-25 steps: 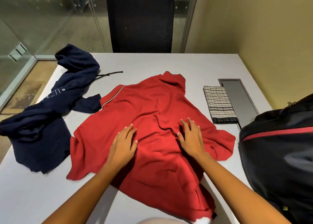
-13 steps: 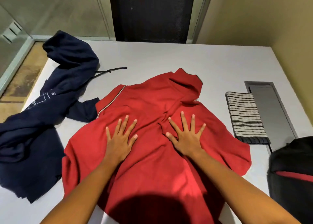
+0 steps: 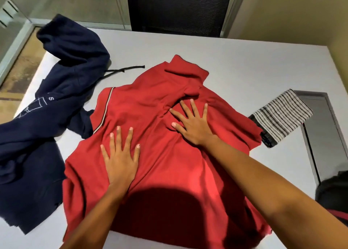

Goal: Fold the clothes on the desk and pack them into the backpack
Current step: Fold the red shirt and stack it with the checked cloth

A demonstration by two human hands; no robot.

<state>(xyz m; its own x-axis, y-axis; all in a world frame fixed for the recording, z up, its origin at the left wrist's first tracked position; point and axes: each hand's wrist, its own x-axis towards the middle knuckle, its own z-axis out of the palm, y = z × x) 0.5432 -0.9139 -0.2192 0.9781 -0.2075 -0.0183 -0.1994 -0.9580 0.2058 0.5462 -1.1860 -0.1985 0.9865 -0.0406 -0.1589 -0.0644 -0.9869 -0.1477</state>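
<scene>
A red polo shirt (image 3: 150, 102) lies spread and wrinkled across the middle of the white desk (image 3: 235, 64), collar away from me. My left hand (image 3: 120, 154) presses flat on its left half, fingers straight and spread. My right hand (image 3: 192, 124) presses flat higher up, just below the collar, beside a bunched fold. A crumpled navy hoodie (image 3: 56, 98) lies to the left, its drawstring trailing towards the shirt. A folded striped cloth (image 3: 282, 115) sits at the right. Only a dark corner of the black backpack (image 3: 335, 192) with a red stripe shows at the lower right.
A grey cable hatch (image 3: 323, 128) is set into the desk beside the striped cloth. A black mesh chair (image 3: 178, 8) stands at the far edge. The hoodie hangs over the desk's left edge, with glass wall and floor beyond.
Both hands have slid up the shirt towards the collar, the right one farther, with fingers spread wider. My view has tilted down, so less of the backpack shows.
</scene>
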